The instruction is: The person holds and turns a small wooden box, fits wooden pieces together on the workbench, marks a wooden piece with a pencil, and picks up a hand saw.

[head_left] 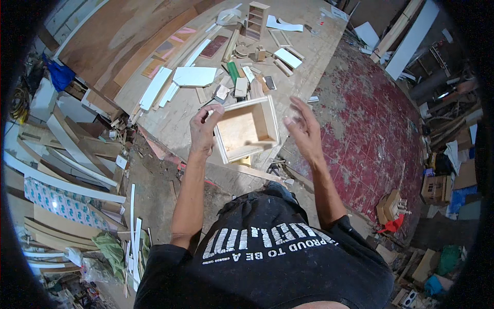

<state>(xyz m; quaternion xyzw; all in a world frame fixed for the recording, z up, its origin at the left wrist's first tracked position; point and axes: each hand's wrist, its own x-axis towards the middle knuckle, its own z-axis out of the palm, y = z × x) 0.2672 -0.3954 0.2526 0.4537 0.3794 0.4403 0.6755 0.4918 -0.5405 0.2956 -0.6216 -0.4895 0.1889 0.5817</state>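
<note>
1. A shallow wooden box (246,129) is held over the near edge of the table (170,123), its open side turned up toward the camera; nothing is seen inside it.
2. Its left rim is gripped by the fingers of the left hand (202,129).
3. The right hand (302,129) is spread open just beside the box, apart from it.
4. Farther on the table, a small wooden shelf unit (257,19) stands upright among offcuts.
</note>
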